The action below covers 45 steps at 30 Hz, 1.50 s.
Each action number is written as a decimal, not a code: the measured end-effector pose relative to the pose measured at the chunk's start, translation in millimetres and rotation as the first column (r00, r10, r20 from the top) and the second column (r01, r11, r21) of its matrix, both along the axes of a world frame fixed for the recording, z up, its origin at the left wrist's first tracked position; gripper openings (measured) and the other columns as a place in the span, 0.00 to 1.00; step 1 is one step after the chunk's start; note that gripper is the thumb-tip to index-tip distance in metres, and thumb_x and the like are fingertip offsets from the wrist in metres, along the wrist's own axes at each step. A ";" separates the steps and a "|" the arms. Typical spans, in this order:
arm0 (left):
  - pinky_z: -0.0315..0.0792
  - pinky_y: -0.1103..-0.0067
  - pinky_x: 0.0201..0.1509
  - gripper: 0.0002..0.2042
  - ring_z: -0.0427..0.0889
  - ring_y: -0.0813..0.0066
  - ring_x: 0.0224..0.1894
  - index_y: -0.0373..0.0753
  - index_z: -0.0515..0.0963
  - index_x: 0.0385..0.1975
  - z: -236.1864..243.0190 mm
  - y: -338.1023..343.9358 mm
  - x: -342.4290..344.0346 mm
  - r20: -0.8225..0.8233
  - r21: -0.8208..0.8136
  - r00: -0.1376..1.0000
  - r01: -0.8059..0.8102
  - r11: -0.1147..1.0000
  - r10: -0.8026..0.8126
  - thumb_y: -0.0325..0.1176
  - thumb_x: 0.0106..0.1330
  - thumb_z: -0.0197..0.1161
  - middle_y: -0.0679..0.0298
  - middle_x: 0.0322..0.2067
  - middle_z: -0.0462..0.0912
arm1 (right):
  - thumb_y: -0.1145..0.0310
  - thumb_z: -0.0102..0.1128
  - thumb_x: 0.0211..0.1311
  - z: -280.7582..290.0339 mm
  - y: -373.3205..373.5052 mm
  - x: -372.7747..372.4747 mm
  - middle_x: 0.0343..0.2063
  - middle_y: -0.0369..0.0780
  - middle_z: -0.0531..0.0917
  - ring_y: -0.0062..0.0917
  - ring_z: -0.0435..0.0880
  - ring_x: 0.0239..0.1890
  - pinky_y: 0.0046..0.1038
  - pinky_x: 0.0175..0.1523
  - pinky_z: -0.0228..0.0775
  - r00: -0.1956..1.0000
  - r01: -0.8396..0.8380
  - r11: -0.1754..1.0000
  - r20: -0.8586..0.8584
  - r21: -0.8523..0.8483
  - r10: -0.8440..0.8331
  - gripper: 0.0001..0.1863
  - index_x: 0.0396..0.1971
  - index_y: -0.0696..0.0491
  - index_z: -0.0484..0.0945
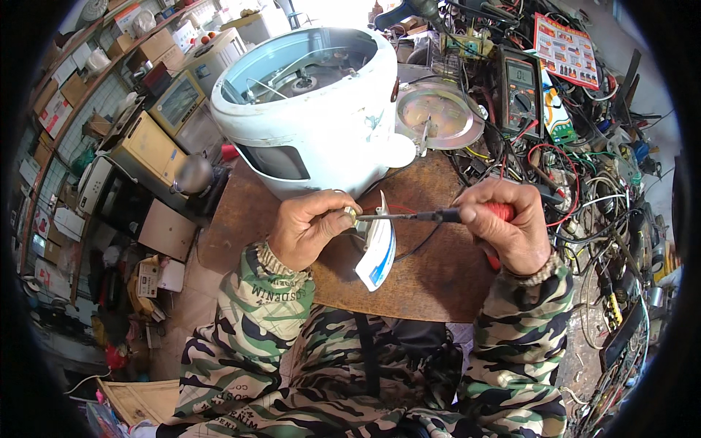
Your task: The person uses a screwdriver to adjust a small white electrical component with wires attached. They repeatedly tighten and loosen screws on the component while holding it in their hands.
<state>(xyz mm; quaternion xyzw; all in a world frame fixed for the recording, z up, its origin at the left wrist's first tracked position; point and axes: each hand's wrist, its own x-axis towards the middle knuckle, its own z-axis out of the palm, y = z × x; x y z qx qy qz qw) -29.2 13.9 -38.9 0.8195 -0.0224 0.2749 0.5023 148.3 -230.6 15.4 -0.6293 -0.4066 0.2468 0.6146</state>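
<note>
My left hand (pixel 310 226) pinches a small brass-coloured piece (pixel 350 216) over the wooden board. My right hand (pixel 511 226) grips a tool with a red and black handle (pixel 445 215), its thin metal shaft reaching level to the piece in the left fingers. A white card or label with blue print (pixel 376 259) hangs just right of the left fingers; what it is attached to is hard to make out. Behind both hands stands a white rounded appliance housing (pixel 328 139) with an open top.
The wooden board (pixel 241 241) lies beneath. A round metal plate (pixel 453 109) sits right of the housing, near a multimeter (pixel 522 91) amid tangled cables and parts (pixel 606 197). Boxes and appliances (pixel 150 135) crowd the shelves and floor at left.
</note>
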 end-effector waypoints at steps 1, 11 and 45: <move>0.74 0.79 0.45 0.12 0.81 0.76 0.37 0.31 0.82 0.40 0.1 1.8 -0.5 0.019 0.029 0.999 0.027 0.999 -0.028 0.35 0.69 0.65 0.61 0.33 0.84 | 0.68 0.70 0.62 8.5 -6.1 1.8 0.24 0.32 0.80 0.13 0.73 0.27 0.20 0.33 0.66 0.998 -0.055 0.992 -0.037 -0.111 0.051 0.10 0.31 0.61 0.83; 0.72 0.79 0.39 0.11 0.77 0.76 0.32 0.31 0.81 0.39 6.4 8.1 -3.2 0.081 0.026 0.987 0.137 0.990 -0.139 0.34 0.68 0.66 0.62 0.30 0.81 | 0.61 0.66 0.65 23.2 6.7 0.3 0.15 0.43 0.75 0.25 0.73 0.19 0.31 0.28 0.65 0.871 -0.267 0.876 0.288 -0.400 0.397 0.16 0.27 0.61 0.81; 0.73 0.75 0.50 0.14 0.80 0.76 0.34 0.31 0.81 0.41 1.8 10.7 -4.1 -0.037 0.139 0.992 0.123 0.983 -0.118 0.38 0.68 0.65 0.62 0.30 0.82 | 0.57 0.63 0.67 15.3 4.4 -9.2 0.14 0.50 0.74 0.40 0.76 0.18 0.36 0.28 0.67 0.865 -0.164 0.849 0.340 -0.503 0.369 0.21 0.24 0.61 0.79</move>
